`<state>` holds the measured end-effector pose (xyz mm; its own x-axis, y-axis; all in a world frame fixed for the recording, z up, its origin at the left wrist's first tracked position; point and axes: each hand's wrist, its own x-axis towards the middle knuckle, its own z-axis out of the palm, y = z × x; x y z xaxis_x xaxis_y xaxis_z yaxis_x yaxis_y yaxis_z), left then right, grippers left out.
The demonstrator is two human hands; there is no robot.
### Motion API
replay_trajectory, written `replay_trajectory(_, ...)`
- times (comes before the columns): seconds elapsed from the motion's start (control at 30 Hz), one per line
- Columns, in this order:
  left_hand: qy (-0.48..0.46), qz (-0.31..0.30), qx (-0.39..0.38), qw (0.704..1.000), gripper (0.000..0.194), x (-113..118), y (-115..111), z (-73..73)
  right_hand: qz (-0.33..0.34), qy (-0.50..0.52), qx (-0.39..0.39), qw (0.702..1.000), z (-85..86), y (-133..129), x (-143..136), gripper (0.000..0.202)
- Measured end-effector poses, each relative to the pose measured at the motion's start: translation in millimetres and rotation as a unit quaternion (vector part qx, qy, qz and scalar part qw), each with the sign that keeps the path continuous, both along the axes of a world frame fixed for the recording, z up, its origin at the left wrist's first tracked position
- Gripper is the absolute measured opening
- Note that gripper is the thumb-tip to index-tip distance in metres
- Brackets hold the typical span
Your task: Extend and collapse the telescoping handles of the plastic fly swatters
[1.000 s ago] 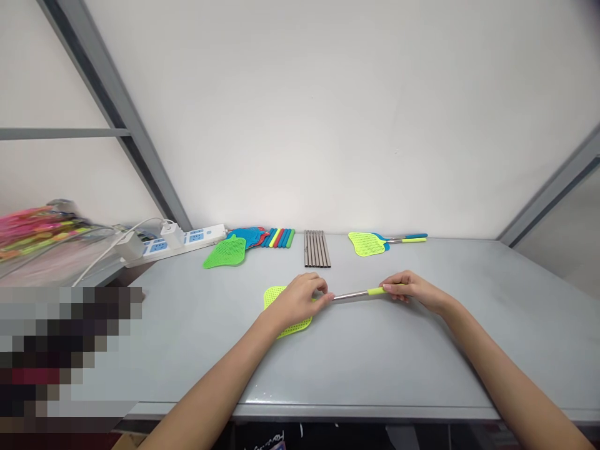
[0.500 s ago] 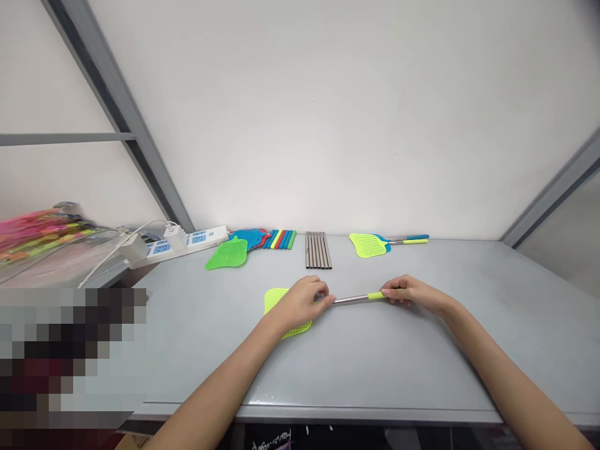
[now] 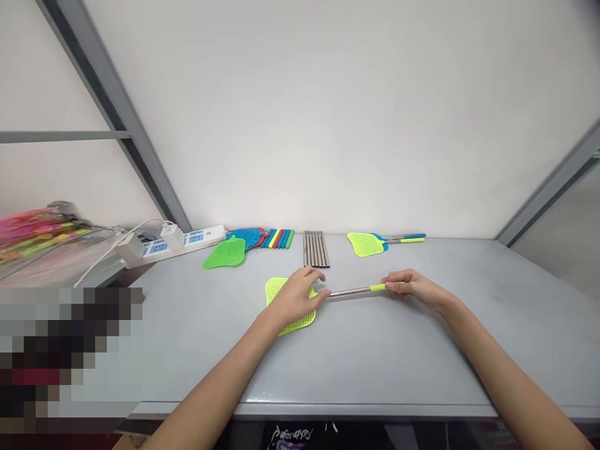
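A yellow-green fly swatter with a perforated head (image 3: 304,320), a metal rod (image 3: 349,292) and a yellow-green grip (image 3: 377,287) lies across the middle of the grey table. My right hand (image 3: 412,287) pinches the grip near its end, between thumb and fingers. Over the neck of the swatter rests my left hand (image 3: 300,297); its thumb lies by the rod and a finger is lifted away from the thumb. That hand covers part of the head and the joint with the rod.
Behind lie loose swatter heads in green (image 3: 225,253) and blue (image 3: 246,237), several coloured grips (image 3: 277,239), a row of metal rods (image 3: 317,250), and swatters with handles (image 3: 368,244). A white power strip (image 3: 194,239) with plugs and cables sits at back left.
The swatter's grip end has risen slightly with my right hand. My left hand's finger and thumb have spread apart at the neck. The view has shifted a little.
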<state>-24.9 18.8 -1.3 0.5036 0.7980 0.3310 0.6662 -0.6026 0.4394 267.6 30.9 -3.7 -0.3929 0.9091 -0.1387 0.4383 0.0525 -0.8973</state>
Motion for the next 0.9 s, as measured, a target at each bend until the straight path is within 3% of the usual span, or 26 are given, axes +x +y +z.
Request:
replay_trajectory(0.13,-0.013,0.069,0.063,0.996,0.029,-3,7,-1.6,-0.017,0.009,0.014,1.0,1.3,1,2,0.035)
replay_trajectory(0.27,-0.059,0.213,0.116,0.968,0.036,-10,18,-5.6,-0.064,0.023,0.016,0.998,0.5,4,6,0.034)
replay_trajectory(0.37,-0.13,0.295,0.054,0.945,0.049,-15,24,-4.6,-0.094,0.046,0.015,0.994,-1.0,4,9,0.031)
replay_trajectory(0.47,-0.162,0.315,-0.072,0.932,0.048,-19,26,-2.3,-0.104,0.056,0.017,0.993,-2.8,4,9,0.028)
replay_trajectory(0.53,-0.156,0.319,-0.105,0.929,0.043,-19,25,-2.2,-0.097,0.047,0.016,0.994,-4.7,4,9,0.028)
replay_trajectory(0.9,-0.124,0.385,-0.076,0.911,0.035,-18,22,-17.8,-0.011,-0.006,-0.013,1.0,-6.9,0,2,0.045)
